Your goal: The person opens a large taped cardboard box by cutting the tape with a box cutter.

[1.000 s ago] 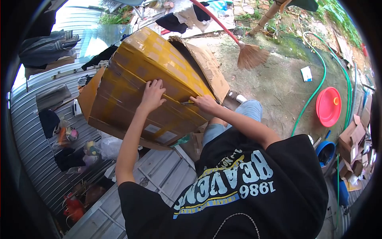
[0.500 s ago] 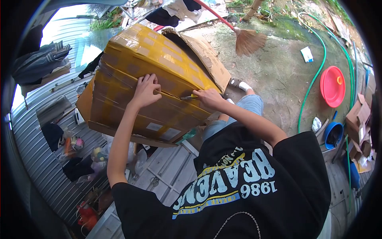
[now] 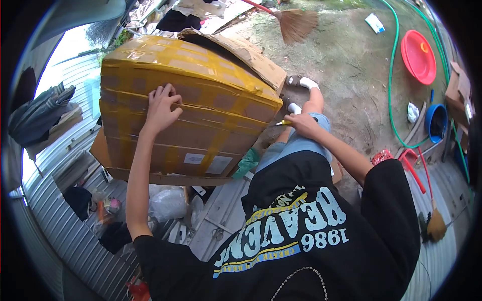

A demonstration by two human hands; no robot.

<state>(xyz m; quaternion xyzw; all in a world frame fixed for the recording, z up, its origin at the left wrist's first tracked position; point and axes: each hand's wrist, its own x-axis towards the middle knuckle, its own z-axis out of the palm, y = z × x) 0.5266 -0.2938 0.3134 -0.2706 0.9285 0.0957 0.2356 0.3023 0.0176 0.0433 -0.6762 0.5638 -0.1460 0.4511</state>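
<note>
Two hands work a bulky, tape-slick, probably stiff cardboard box point(image 3: 186, 108) at upper left of frame: left hand point(image 3: 161, 108) spread flat on it, right hand point(image 3: 301, 124) pinching a small cutter point(image 3: 282, 122) just beside its corner.

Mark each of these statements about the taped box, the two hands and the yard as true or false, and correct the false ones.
1. The left hand rests flat on the taped cardboard box. True.
2. The right hand is empty. False: it holds a small yellow-handled cutter.
3. The cutter's blade is inside the box's seam. False: it is off the box, beside its right edge.
4. A red basin lies on the ground near a green hose. True.
5. The box's top flap is shut. False: a flap stands open at the back.
</note>
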